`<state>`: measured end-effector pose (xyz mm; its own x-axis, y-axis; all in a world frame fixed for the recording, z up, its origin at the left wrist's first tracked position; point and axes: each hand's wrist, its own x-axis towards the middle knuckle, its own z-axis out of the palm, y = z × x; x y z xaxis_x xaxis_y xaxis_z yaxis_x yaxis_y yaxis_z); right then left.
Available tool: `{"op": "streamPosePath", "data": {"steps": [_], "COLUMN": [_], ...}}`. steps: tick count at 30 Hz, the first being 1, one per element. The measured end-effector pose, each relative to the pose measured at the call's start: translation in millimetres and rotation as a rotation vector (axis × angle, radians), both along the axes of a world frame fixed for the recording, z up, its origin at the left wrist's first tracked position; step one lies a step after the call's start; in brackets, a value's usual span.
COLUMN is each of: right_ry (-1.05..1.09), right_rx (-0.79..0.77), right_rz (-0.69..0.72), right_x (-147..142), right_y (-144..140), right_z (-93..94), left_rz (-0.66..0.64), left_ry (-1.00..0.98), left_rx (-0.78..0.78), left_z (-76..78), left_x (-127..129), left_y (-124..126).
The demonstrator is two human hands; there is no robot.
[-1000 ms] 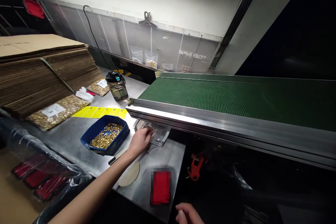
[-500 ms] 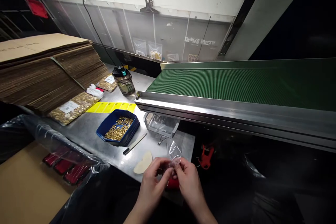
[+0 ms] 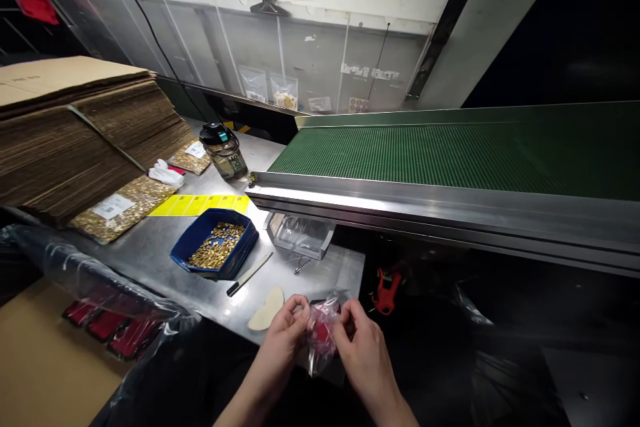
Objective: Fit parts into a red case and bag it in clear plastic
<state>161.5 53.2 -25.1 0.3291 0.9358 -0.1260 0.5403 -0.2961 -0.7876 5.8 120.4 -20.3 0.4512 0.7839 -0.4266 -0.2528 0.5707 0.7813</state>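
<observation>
My left hand (image 3: 289,328) and right hand (image 3: 362,343) pinch opposite sides of a clear plastic bag (image 3: 325,317), fingertips closed on its film. The bag is over the near end of the metal table (image 3: 345,268), right of the cream pad (image 3: 267,310). Red shows through it; inside or behind, I cannot tell.

The left hand (image 3: 284,330) and right hand (image 3: 362,340) face each other, slightly apart, fingers (image 3: 298,301) curled and thumbs (image 3: 341,336) turned inward; bare forearms (image 3: 253,390) slant outward behind them.
</observation>
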Motion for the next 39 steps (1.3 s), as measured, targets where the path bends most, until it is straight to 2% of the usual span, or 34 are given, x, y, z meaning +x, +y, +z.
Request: {"op": "streamPosePath", "data": {"steps": [2, 4, 6, 8, 10, 12, 14, 16, 18, 21, 22, 24, 28, 30, 34, 36, 39], "right_ry": [-0.164, -0.319, -0.375, -0.317, -0.265, -0.304, -0.397, -0.426, -0.291, -0.006, 0.047, 0.105, 0.415, 0.45, 0.121, 0.019, 0.008], "right_rx": [0.038, 0.088, 0.113, 0.08, -0.028, -0.167, -0.221, -0.149, -0.09, -0.126, -0.142, -0.155, -0.209, -0.228, -0.193, -0.17, -0.227], "right_rz": [-0.004, -0.02, -0.01, 0.064, 0.168, 0.254, 0.284, 0.282, 0.215, 0.072, 0.046, 0.086, 0.32, 0.307, 0.151, 0.185, 0.286], "right_x": [-1.7, -0.9, -0.3, -2.9, -9.8, -19.5, -28.4, -33.8, -35.0, -33.1, -32.3, -29.8, -13.1, -0.2, 13.9, 12.2, 8.1], "right_y": [0.6, 0.6, -0.5, -3.0, -7.0, -10.8, -12.0, -8.5, 0.2, 17.0, 21.3, 23.9, 1.8, -14.8, -25.0, -14.5, 11.2], "right_z": [-4.1, -6.6, -6.0, -2.3, 3.2, 8.7, 12.9, 15.2, 15.3, 12.4, 11.4, 10.4, 10.9, 8.5, -5.7, -15.1, -26.8], "left_rz": [0.035, 0.018, -0.106, -0.171, -0.041, 0.19, 0.349, 0.405, 0.286, -0.126, -0.238, -0.314, -0.139, -0.067, -0.019, -0.029, -0.051], "left_ry": [-0.059, -0.083, -0.015, 0.256, 0.617, 0.856, 0.927, 0.952, 0.911, 0.754, 0.708, 0.638, 0.405, 0.377, 0.555, 0.577, 0.539], "left_rx": [-0.112, -0.131, -0.02, 0.237, 0.512, 0.67, 0.711, 0.755, 0.804, 0.856, 0.837, 0.704, 0.243, 0.119, 0.143, 0.141, 0.127], "left_z": [0.6, 1.1, -0.2, -4.0, -8.8, -13.0, -15.3, -15.8, -15.3, -17.3, -19.6, -27.3, -51.4, -63.5, -77.9, -78.6, -73.4], "left_x": [-0.6, -4.1, -9.1, -13.8, -17.3, -19.5, -21.4, -24.8, -31.4, -46.3, -51.9, -63.3, -87.6, -97.5, -98.8, -90.6, -77.8], "left_y": [-3.8, -6.1, -6.6, -5.0, -1.6, 2.5, 5.1, 4.6, 0.8, -9.5, -13.7, -21.7, -32.5, -34.8, -33.8, -30.9, -25.7]}}
